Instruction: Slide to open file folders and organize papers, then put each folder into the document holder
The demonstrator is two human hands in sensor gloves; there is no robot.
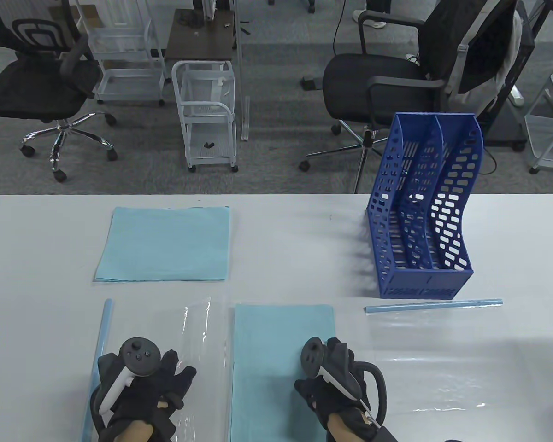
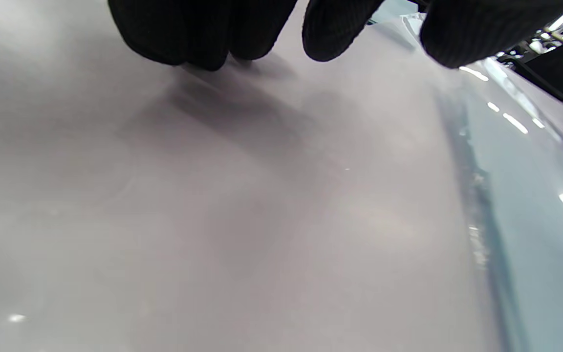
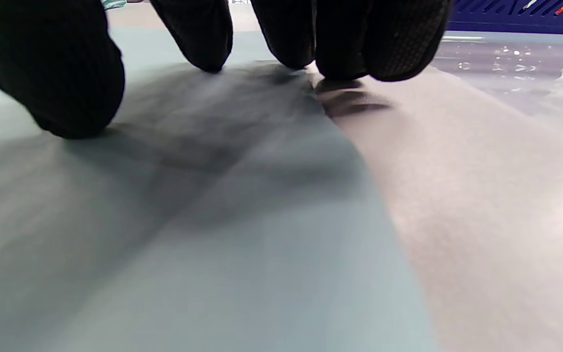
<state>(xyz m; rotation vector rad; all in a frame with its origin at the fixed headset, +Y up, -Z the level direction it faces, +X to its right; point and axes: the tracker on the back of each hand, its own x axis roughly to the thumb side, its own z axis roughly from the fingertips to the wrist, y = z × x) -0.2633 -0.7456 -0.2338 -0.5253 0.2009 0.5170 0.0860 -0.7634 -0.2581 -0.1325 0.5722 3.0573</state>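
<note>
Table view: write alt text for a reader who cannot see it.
Two black-gloved hands rest on a white table: left hand on a clear plastic folder, right hand on a light-blue paper sheet. An empty blue document holder stands far right.

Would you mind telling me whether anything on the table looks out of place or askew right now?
One thing: a light blue slide bar lies loose by itself in front of the blue document holder, off its clear folder. The far paper stack sits slightly skewed. No damage is visible.
</note>
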